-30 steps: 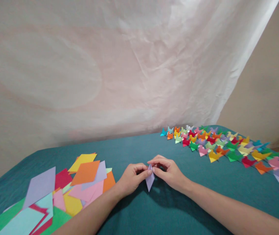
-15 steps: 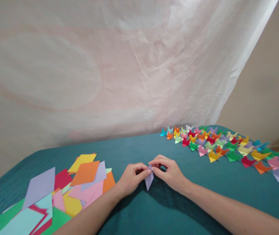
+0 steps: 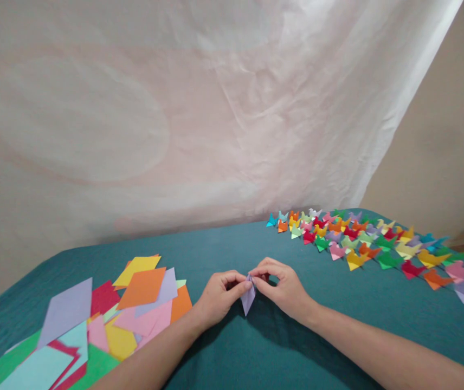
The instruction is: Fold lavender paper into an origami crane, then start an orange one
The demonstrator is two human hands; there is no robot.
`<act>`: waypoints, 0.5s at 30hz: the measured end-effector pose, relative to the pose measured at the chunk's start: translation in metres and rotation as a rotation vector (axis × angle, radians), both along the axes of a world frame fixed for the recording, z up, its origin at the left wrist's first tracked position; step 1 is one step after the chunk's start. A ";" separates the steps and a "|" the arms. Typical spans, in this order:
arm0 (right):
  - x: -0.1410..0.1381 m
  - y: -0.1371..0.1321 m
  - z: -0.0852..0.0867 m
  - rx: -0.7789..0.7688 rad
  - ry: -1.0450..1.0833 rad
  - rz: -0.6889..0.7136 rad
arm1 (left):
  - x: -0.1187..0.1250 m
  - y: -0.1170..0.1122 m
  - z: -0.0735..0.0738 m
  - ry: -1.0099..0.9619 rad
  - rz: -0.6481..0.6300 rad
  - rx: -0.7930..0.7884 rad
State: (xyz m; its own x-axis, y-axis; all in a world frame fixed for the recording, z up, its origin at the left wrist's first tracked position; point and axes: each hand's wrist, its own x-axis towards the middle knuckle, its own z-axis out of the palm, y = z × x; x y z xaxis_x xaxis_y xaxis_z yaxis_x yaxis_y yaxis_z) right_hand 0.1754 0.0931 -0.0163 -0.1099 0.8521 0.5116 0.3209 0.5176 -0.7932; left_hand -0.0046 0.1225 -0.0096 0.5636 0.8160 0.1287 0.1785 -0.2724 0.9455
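Observation:
A small folded piece of lilac origami paper (image 3: 248, 301) is held just above the table, its pointed end hanging down. My left hand (image 3: 223, 295) pinches its left edge between thumb and fingers. At the upper right of the same piece, my right hand (image 3: 279, 283) closes thumb and fingertips on its top corner. The fingers hide the upper folds.
Loose coloured paper sheets (image 3: 142, 286) overlap on the left of the green-covered table (image 3: 216, 246), partly behind my left forearm. Rows of folded paper birds (image 3: 356, 260) stand on the right. A pale cloth (image 3: 199, 119) hangs behind the table.
Almost nothing differs. The fingers of my right hand have shifted very slightly at the top of the folded lilac paper; both hands keep their hold.

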 end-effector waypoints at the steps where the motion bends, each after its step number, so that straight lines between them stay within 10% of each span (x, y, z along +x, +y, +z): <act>1: 0.000 0.000 0.000 0.019 -0.011 -0.005 | 0.000 0.000 0.000 -0.001 0.000 0.003; 15: 0.007 0.000 0.002 0.470 -0.509 -0.174 | -0.001 -0.001 0.001 0.059 -0.015 0.093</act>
State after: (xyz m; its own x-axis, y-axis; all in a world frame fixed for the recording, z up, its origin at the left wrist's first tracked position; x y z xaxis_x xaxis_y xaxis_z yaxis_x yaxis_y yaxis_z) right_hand 0.1821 0.0935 -0.0138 -0.3151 0.5809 0.7505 0.7008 0.6757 -0.2288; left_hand -0.0054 0.1215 -0.0085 0.5846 0.7933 0.1701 0.2283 -0.3620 0.9038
